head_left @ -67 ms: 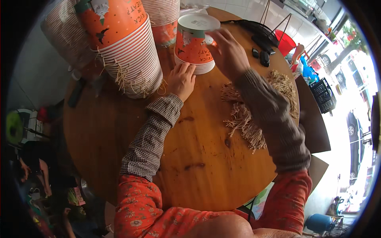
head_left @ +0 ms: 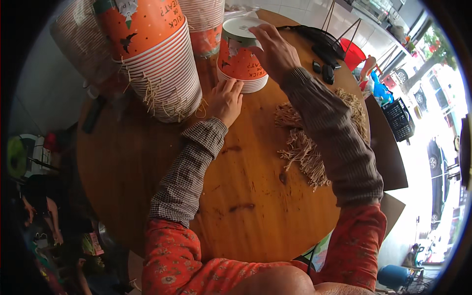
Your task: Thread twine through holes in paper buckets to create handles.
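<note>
We see a short stack of orange paper cups (head_left: 241,61) standing upside down at the far side of the round wooden table (head_left: 147,196), long axis vertical, white bases up and wide rims down on the wood. The right hand (head_left: 275,49) reaches over its top, fingers curled and pinching the rim of the uppermost white base. The left hand (head_left: 226,101) rests flat on the table, fingers spread loosely with the fingertips touching the lower rims of that stack on its near left side. Left of it stands a much taller stack of cups (head_left: 152,64), orange with a white rim band, dark bat shapes and white lettering, leaning a little to the left; straw-coloured strings hang from its lower rims. A 3rd stack (head_left: 204,24) with red-and-white ribbing stands behind, between the 2 others. A pile of tan string bundles (head_left: 309,147) lies on the table under the right forearm. Dark small objects (head_left: 324,69) sit at the far right edge of the table, near a red stool (head_left: 351,54) beyond the edge. Against the earlier frame we note almost no change: both hands sit in the same places and the right hand's fingers look slightly further over the top base; the stacks have not shifted.
</note>
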Tool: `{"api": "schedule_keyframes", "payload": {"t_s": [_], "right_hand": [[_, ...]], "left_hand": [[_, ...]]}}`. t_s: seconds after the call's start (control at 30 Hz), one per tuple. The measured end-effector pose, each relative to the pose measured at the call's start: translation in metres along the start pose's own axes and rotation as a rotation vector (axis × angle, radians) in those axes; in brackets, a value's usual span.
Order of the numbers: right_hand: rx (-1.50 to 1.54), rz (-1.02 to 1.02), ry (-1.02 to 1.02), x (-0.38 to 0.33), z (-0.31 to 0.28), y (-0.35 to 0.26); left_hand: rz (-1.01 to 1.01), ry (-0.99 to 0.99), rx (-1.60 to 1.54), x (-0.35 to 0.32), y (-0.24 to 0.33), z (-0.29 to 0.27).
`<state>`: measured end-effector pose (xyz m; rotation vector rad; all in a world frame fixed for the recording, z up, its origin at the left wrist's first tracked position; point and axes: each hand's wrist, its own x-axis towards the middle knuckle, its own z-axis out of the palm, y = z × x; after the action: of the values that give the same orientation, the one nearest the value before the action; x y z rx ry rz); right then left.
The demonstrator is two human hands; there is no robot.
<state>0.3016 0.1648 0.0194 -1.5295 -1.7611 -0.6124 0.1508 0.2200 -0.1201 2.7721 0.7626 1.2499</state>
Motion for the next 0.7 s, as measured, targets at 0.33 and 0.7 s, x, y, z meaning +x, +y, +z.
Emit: {"api": "schedule_keyframes", "payload": {"t_s": [0.33,0.7], "right_hand": [[0.007,0.006,-0.029,0.039,0.022,0.023],[0.324,0.223,0.040,0.092,-0.014,0.045]], "left_hand": [[0.025,0.030,0.057,-0.002,-0.005,-0.005],[0.034,0.040,0.053,0.005,0.000,-0.005]]}}
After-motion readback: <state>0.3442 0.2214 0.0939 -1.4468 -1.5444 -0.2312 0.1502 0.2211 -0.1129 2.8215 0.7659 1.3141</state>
